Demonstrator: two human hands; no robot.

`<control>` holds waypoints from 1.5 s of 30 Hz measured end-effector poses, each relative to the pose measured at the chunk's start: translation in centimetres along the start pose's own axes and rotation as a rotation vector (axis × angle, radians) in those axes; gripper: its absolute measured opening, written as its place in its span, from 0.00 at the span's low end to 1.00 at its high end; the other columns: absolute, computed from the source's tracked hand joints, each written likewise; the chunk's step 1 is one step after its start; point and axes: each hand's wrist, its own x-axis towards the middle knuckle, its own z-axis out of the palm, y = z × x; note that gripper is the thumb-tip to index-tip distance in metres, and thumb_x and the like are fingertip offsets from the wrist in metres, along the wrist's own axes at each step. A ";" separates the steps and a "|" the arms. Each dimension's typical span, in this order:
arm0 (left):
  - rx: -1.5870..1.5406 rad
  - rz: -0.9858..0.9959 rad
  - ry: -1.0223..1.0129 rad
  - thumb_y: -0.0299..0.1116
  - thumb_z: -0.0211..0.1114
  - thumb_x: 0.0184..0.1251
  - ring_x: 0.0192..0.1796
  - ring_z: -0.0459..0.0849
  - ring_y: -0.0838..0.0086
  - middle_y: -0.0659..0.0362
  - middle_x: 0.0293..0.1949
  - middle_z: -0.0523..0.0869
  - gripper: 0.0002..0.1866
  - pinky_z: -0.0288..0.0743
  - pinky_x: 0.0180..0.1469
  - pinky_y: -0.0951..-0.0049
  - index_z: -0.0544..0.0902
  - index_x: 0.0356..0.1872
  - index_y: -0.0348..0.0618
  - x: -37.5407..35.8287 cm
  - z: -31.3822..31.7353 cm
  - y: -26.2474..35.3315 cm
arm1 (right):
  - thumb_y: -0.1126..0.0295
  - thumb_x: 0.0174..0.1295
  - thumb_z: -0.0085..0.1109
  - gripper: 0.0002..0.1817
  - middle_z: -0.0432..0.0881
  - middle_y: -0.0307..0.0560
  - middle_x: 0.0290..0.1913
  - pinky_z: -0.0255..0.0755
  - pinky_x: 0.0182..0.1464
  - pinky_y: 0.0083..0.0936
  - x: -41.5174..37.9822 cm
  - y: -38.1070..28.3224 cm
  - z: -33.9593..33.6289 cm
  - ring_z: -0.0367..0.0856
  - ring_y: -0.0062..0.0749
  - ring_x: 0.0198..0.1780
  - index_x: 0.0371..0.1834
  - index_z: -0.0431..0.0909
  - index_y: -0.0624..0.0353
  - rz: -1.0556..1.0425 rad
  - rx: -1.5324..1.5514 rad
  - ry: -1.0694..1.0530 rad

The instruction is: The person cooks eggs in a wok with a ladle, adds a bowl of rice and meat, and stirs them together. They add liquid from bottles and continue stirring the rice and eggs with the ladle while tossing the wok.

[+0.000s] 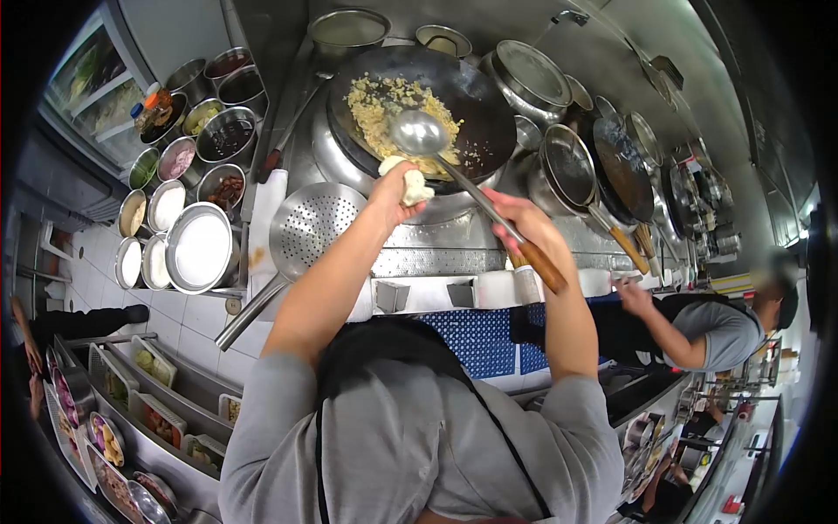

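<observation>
A dark wok sits over the stove with yellow, egg-like pieces of food in it. My left hand is closed on a folded pale cloth at the wok's near rim. In my right hand is a long-handled steel ladle, gripped along its shaft above the wooden end. The ladle's bowl rests over the food, and whether it touches it I cannot tell.
A perforated strainer lies left of the wok. Several containers of ingredients stand further left. Pans and a wood-handled strainer are at the right. A co-worker stands at the far right.
</observation>
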 end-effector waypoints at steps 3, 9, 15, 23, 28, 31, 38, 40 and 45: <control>-0.018 -0.006 -0.025 0.43 0.62 0.64 0.34 0.85 0.66 0.58 0.34 0.83 0.12 0.81 0.30 0.64 0.79 0.43 0.50 0.5 -0.3 -0.4 | 0.69 0.74 0.43 0.26 0.73 0.37 0.22 0.61 0.12 0.19 1.6 -0.9 -1.6 0.67 0.19 0.14 0.75 0.61 0.50 -0.018 -0.034 0.087; -0.050 0.011 0.001 0.41 0.63 0.64 0.36 0.85 0.65 0.57 0.35 0.83 0.13 0.82 0.32 0.62 0.78 0.44 0.47 0.9 -0.3 -0.8 | 0.68 0.72 0.45 0.25 0.72 0.34 0.24 0.62 0.19 0.18 8.4 -5.4 4.2 0.66 0.17 0.18 0.73 0.65 0.52 -0.099 0.025 0.085; -0.019 -0.011 -0.050 0.42 0.64 0.65 0.37 0.86 0.66 0.57 0.35 0.83 0.13 0.83 0.33 0.64 0.77 0.44 0.48 -0.1 -0.1 0.0 | 0.69 0.74 0.43 0.26 0.74 0.35 0.20 0.61 0.11 0.18 1.1 -2.2 0.0 0.67 0.18 0.12 0.75 0.62 0.48 0.017 -0.108 -0.037; -0.052 -0.012 -0.057 0.43 0.65 0.64 0.39 0.86 0.64 0.58 0.37 0.83 0.15 0.84 0.36 0.62 0.78 0.47 0.50 0.4 -1.0 -0.6 | 0.68 0.71 0.47 0.27 0.73 0.36 0.23 0.63 0.18 0.20 10.2 -5.9 1.9 0.67 0.20 0.18 0.74 0.62 0.51 -0.099 -0.021 0.038; -0.033 -0.051 -0.038 0.34 0.60 0.64 0.40 0.85 0.61 0.53 0.40 0.84 0.09 0.85 0.41 0.58 0.78 0.44 0.46 3.5 0.0 0.7 | 0.66 0.69 0.50 0.20 0.76 0.43 0.21 0.67 0.15 0.26 3.0 -4.2 -0.1 0.72 0.25 0.15 0.61 0.75 0.62 0.018 -0.354 -0.002; -0.116 -0.002 0.014 0.30 0.54 0.65 0.36 0.84 0.61 0.53 0.36 0.82 0.06 0.86 0.37 0.58 0.76 0.40 0.42 3.2 0.3 -1.9 | 0.66 0.66 0.55 0.15 0.81 0.60 0.24 0.78 0.29 0.41 3.0 -2.6 -0.4 0.83 0.48 0.25 0.37 0.80 0.71 -0.205 -1.033 0.322; -0.254 -0.058 0.004 0.31 0.51 0.69 0.28 0.80 0.66 0.55 0.32 0.81 0.04 0.78 0.22 0.67 0.74 0.40 0.46 -11.4 4.5 -1.6 | 0.64 0.67 0.55 0.17 0.84 0.63 0.31 0.75 0.43 0.52 -4.2 0.4 -2.9 0.84 0.61 0.38 0.53 0.68 0.61 -0.456 -1.295 0.707; -0.189 0.031 -0.036 0.31 0.51 0.69 0.28 0.80 0.68 0.56 0.32 0.81 0.04 0.77 0.22 0.68 0.74 0.39 0.47 -4.8 2.4 -1.2 | 0.65 0.66 0.57 0.18 0.84 0.63 0.35 0.74 0.44 0.51 -7.7 -0.8 0.9 0.83 0.61 0.40 0.57 0.73 0.55 -0.381 -1.246 0.699; -0.075 -0.027 -0.004 0.31 0.52 0.66 0.25 0.77 0.72 0.60 0.27 0.79 0.04 0.74 0.21 0.71 0.75 0.33 0.48 -12.1 3.6 -0.8 | 0.65 0.63 0.60 0.22 0.84 0.61 0.45 0.75 0.49 0.44 -15.2 -1.8 -0.3 0.83 0.58 0.45 0.62 0.79 0.48 -0.308 -1.258 0.560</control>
